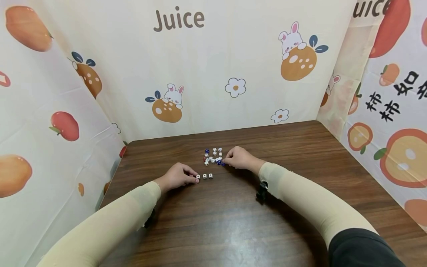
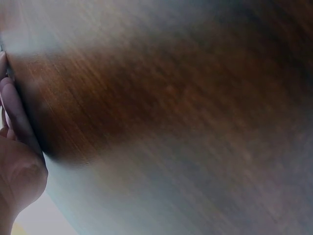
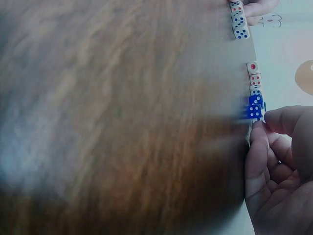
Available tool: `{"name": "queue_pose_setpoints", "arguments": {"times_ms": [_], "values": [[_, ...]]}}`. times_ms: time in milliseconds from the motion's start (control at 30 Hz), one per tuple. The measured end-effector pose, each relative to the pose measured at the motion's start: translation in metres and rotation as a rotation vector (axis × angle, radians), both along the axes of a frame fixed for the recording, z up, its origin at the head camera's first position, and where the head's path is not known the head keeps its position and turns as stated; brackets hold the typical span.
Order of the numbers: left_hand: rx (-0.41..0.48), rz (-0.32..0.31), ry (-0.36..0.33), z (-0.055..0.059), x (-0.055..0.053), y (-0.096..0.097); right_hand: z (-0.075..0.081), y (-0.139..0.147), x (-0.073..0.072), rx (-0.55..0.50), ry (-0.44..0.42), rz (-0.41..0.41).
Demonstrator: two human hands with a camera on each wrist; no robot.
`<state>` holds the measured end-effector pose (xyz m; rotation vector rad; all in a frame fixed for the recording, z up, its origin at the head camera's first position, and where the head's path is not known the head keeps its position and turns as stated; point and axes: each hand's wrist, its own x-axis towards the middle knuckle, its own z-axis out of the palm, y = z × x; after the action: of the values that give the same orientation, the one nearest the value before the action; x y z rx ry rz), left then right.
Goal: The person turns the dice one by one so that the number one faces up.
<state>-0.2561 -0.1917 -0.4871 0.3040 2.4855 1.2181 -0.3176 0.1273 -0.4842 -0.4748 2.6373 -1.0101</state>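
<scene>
In the head view, my left hand pinches a small white die between thumb and index finger, at the left end of a short row. Two more white dice, a middle one and a right one, stand just right of it. My right hand reaches in from the right to the edge of a die cluster, thumb and index pinching a die mostly hidden by the fingertips. Right by them in the right wrist view sits a blue die. Only part of the left hand shows in the left wrist view.
Several white dice, a few blue dice and a red die make up the cluster behind the row. They lie on a brown wood-grain table. A printed cloth hangs along its back and sides.
</scene>
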Motion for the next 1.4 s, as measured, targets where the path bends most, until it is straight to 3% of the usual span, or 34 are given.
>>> {"name": "queue_pose_setpoints", "arguments": {"times_ms": [500, 867, 1033, 1300, 1400], "values": [[0.004, 0.006, 0.009, -0.001, 0.000, 0.001, 0.000, 0.003, 0.002, -0.017, -0.007, 0.008], [-0.003, 0.007, -0.001, 0.001, 0.001, 0.000, -0.001, 0.008, 0.001, 0.033, 0.028, 0.023], [0.002, 0.005, 0.003, 0.000, 0.001, 0.001, -0.004, 0.010, -0.001, -0.021, 0.002, 0.026], [-0.001, 0.010, 0.003, -0.001, 0.000, 0.000, -0.004, 0.013, -0.002, -0.033, 0.026, 0.158], [0.008, 0.015, 0.000, -0.003, -0.001, 0.001, -0.004, 0.013, -0.002, -0.036, 0.030, 0.169]]}}
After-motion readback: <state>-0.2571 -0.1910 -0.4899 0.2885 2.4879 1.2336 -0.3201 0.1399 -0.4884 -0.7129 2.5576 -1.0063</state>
